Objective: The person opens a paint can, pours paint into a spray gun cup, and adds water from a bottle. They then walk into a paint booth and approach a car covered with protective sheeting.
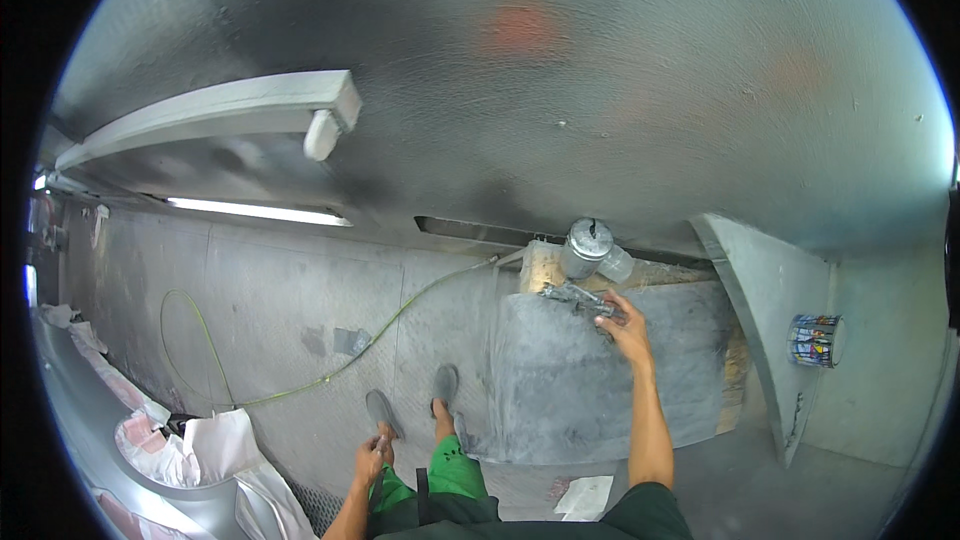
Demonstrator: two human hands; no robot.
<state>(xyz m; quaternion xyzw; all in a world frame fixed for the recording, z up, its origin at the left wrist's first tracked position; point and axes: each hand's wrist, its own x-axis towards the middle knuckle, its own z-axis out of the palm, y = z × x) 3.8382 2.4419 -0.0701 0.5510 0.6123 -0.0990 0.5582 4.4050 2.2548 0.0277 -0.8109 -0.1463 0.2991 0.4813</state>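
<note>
My right hand point(627, 328) is closed round the handle of a grey, paint-caked spray gun point(572, 294), held over the near-right work surface. A metal cup with a lid point(586, 248) is just beyond the gun; whether the two are joined I cannot tell. Beside the cup sits a clear plastic container point(617, 265). My left hand point(370, 458) hangs low by my green shorts, its fingers curled in; anything inside them is hidden.
A grey dusty board point(610, 370) covers the box-like stand at right. A yellow-green hose point(400, 312) loops over the floor. A curved panel point(750, 310) rises at right, with a colourful tin point(815, 340) beyond. A pale arm point(220, 105) juts out upper left; papered silver bodywork point(190, 450) is lower left.
</note>
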